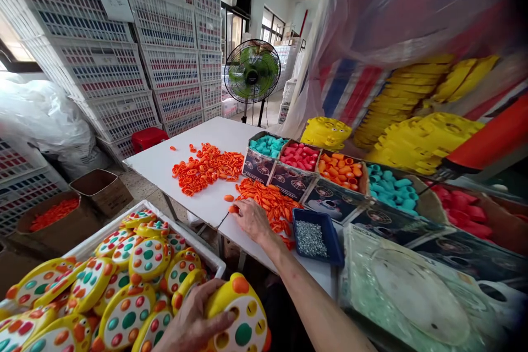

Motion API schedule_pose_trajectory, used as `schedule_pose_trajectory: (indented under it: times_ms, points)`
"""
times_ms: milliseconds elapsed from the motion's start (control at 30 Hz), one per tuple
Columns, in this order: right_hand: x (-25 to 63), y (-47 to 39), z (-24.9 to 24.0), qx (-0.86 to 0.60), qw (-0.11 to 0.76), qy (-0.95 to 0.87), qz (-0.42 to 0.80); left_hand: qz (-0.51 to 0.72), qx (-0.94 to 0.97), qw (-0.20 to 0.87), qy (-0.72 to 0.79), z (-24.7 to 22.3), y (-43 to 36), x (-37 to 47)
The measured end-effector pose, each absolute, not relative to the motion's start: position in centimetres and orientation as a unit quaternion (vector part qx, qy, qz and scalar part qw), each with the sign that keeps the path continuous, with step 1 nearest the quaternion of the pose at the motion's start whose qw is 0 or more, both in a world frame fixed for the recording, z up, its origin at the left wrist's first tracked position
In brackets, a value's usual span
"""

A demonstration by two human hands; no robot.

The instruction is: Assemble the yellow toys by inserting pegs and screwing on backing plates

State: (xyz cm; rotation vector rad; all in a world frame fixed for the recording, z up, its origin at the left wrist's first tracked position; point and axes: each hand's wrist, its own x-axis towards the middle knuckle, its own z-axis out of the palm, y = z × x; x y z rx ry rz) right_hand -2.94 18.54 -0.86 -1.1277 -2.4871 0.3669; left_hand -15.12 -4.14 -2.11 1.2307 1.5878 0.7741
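Note:
My left hand (200,313) is wrapped round a yellow animal-shaped plastic toy (243,335), its thumb across the white face. That face has coloured round knobs and several open holes. At the table's near edge, my right hand (252,223) has its fingertips closed on a small orange plastic piece (233,209). Another orange oval piece (228,198) lies just beyond those fingers. Beside the right hand spreads a heap of orange parts (272,203), with a second orange pile (206,168) farther left. A blue tray (336,239) of small metal screws stands to the right.
At lower left a white crate (206,256) holds many similar toys. Open boxes (292,181) of teal, pink and orange parts line the table's (198,132) right side. Yellow shells (429,137), an orange-red tool (490,135), a fan (252,71) and stacked crates (173,66) surround it.

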Motion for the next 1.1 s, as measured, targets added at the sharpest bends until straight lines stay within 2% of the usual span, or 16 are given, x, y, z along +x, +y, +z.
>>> schedule_pose_trajectory:
  times_ms: [133, 567, 867, 1100]
  points:
    - [-3.7, 19.1, -0.8, -0.403, 0.208, -0.881, 0.132, 0.323, 0.492, 0.520, 0.620, -1.7, -4.2, -15.0]
    - [-4.9, 19.3, -1.1, -0.405, 0.209, -0.878, 0.143, 0.339, 0.496, 0.518, 0.609, -2.0, -4.2, -15.2]
    - [-2.9, 19.2, -0.5, -0.414, 0.201, -0.876, 0.143, 0.316, 0.437, 0.494, 0.682, -4.1, -5.2, -16.0]
    - [-3.9, 21.5, -0.2, -0.424, 0.171, -0.877, 0.147, 0.328, 0.428, 0.504, 0.675, -3.5, -5.0, -15.4]
